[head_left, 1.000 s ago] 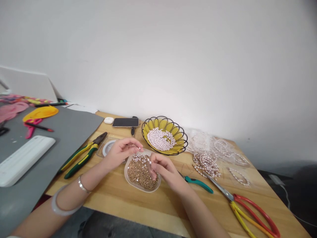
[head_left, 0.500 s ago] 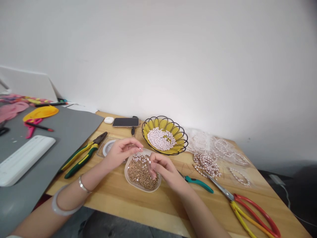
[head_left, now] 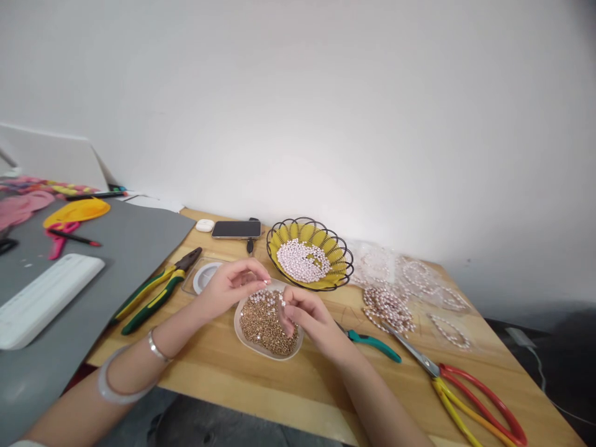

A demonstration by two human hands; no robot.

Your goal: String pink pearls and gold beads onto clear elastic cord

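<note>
My left hand [head_left: 235, 287] is pinched over the far left rim of a small white dish [head_left: 246, 347], with a tiny pale bead [head_left: 267, 282] at its fingertips. Close by on the right, my right hand [head_left: 310, 315] has thumb and forefinger together, and a small shiny bead [head_left: 283, 303] shows at their tips. Gold beads [head_left: 265, 329] fill the dish below both hands. Some pale pink beads [head_left: 261, 298] show near its far side; whether they lie loose or hang on a thread I cannot tell.
Behind the dish stands a yellow basket [head_left: 342, 261] of pale pink beads. Bead strands [head_left: 388, 307], teal-handled pliers [head_left: 375, 346] and large scissors [head_left: 435, 370] lie to the right. Green-and-yellow pliers [head_left: 158, 288], a clear case [head_left: 189, 282] and a phone [head_left: 236, 229] are left and behind.
Both hands stay almost in place above the dish, the left fingertips shifting very slightly to the right. Fewer pale beads show between the hands. Nothing else has visibly moved.
</note>
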